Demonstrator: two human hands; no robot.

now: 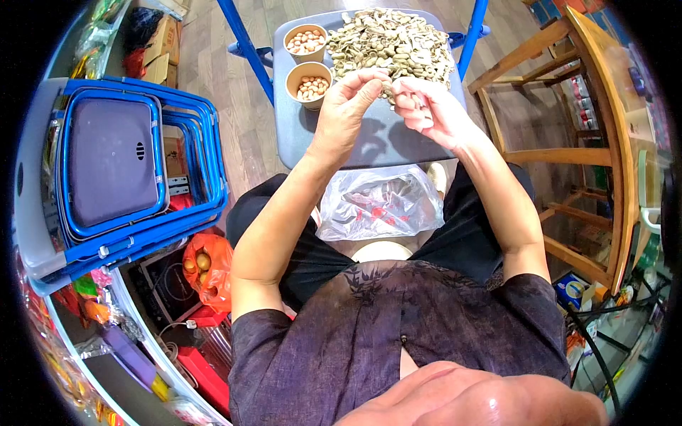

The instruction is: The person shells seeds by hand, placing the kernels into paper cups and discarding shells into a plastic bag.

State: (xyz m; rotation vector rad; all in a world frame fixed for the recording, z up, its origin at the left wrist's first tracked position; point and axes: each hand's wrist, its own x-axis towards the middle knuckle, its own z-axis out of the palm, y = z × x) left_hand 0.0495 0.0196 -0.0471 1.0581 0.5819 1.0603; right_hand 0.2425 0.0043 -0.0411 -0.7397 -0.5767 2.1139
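My left hand (348, 106) and my right hand (430, 110) meet above the front part of a grey seat (298, 145). Both are closed in a pinch, fingertips almost touching, around a peanut in its shell (387, 92); the fingers partly cover it. Just beyond them a wide heap of peanut shells (391, 46) spreads over the back of the seat. Left of the heap stand two paper cups, a far one (306, 58) and a near one (304, 74), each holding shelled peanuts (312, 88).
A clear plastic bag (380, 213) lies open between my knees, below the seat edge. Folded blue-framed chairs (114, 160) lean at left, above an orange bag (207, 266) of round produce. A wooden frame (558, 156) stands on the right.
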